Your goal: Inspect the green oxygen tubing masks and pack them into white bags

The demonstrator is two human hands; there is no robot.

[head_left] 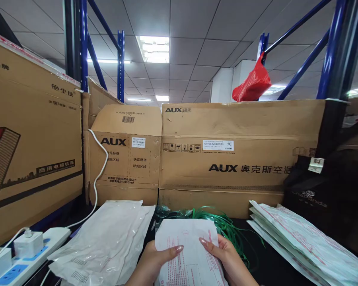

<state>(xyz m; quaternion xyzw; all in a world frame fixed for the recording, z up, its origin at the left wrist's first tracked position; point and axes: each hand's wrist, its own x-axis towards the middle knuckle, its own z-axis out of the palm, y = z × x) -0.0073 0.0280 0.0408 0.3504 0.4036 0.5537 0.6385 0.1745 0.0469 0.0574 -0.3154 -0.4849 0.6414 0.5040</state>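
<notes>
Between both hands is a white paper envelope (186, 254) with red print, upright and facing me at the bottom centre. My left hand (158, 260) grips its left edge, thumb flat on the front and fingers behind, out of sight. On the right edge my right hand (226, 256) holds it the same way. Just behind the envelope lies a tangle of green cord (217, 222) on the black table. Left of my hands rests a pile of white plastic mailing bags (107, 234). To the right is a stack of similar red-printed envelopes (304, 238).
A white power strip (55, 238) with plugged-in adapters sits at the lower left, its white cable (97, 182) running up the boxes. AUX cardboard (241, 131) walls off the back, and another carton (32, 131) the left. A black bag (325, 190) hangs at right.
</notes>
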